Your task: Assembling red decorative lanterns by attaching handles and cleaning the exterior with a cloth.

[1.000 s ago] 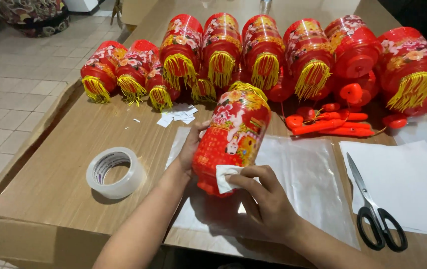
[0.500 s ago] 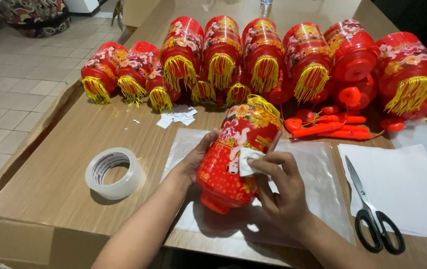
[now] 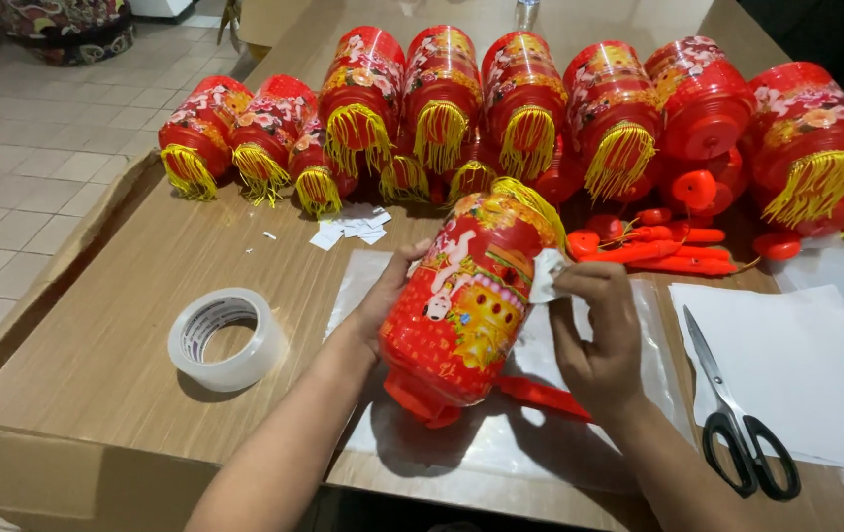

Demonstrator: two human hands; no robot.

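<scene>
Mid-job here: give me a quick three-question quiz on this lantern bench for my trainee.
1. True or false: the left hand steadies the red lantern.
2. What does the right hand pinch against the lantern: A) white paper scrap, B) scissors, C) tape roll?
3. Fill in: the scissors lie on a sheet of white ____.

Key: 1 true. 2 A. 3 paper.

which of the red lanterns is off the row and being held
The red lantern at centre, tilted between the left hand and right hand; the others lie in the back row.
</scene>
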